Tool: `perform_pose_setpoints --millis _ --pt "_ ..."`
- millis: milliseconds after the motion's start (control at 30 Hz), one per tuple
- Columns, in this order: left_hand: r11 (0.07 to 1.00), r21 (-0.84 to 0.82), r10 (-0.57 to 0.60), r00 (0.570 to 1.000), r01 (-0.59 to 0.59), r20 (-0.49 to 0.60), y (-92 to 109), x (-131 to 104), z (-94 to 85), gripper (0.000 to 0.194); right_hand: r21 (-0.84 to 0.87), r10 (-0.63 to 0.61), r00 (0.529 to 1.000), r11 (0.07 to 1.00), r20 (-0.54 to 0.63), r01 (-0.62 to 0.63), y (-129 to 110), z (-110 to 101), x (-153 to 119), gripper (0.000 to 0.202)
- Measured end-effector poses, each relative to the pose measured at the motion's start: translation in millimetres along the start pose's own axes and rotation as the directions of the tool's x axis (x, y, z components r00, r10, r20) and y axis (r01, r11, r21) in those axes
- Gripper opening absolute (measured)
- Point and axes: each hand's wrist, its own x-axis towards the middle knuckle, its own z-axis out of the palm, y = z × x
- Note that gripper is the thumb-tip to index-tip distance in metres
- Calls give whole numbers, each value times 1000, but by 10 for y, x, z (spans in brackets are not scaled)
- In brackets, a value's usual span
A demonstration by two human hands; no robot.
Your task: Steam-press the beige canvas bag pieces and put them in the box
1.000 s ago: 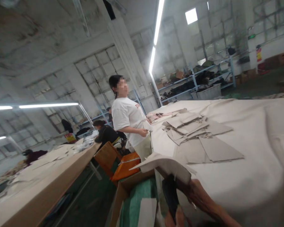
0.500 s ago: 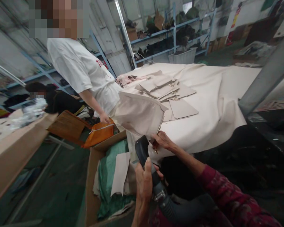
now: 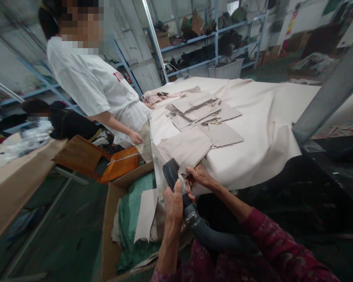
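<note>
White-draped table: carries a beige fabric panel at its near left edge. The panel should, in this inspector's judgement, lie flat with its near corner taut. Dark hose: the left hand is wrapped around it just behind the nozzle; a steady wrist would likely prevent dragging the fabric. The right hand pinches the panel's near corner. A brass-coloured metal piece hangs just below; it is best guarded against snagging.

Surroundings: a co-worker stands far left, beside the table. An open carton, near left, restricts the left forearm. A wooden chair stands beyond. A stack of panels, far side, could catch the fabric. An orange bag is beside the chair.
</note>
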Motion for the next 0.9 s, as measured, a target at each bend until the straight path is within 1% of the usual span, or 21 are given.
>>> perform_pose_setpoints --millis 133,333,400,500,567,633,767,900 --pt "999 26 -20 1000 21 -16 -39 -117 -35 44 3 4 1000 1000 5 -4 -31 0 -19 46" --pt "994 37 -107 993 105 51 -154 -474 -70 48 15 11 1000 1000 2 -11 22 -24 12 48" --pt "993 30 -116 992 115 42 -176 -578 -80 48 22 9 1000 1000 -4 -9 58 -25 27 48" --pt "994 35 -100 995 100 -11 -140 -677 -97 47 36 10 1000 999 -8 -10 93 -18 33 48" --pt "996 42 -73 997 75 -39 -84 -700 -105 47 44 11 1000 999 -10 -10 105 -8 28 48" --pt "998 46 -51 998 53 -39 -26 -695 -103 47 48 10 1000 999 -9 -9 110 4 22 49" --pt "996 73 -57 998 55 32 54 -616 -38 50 47 24 1000 999 -9 -24 81 8 0 49" --pt "995 96 -30 995 21 91 103 -504 96 47 36 48 994 998 -96 -45 -42 -89 -117 44"
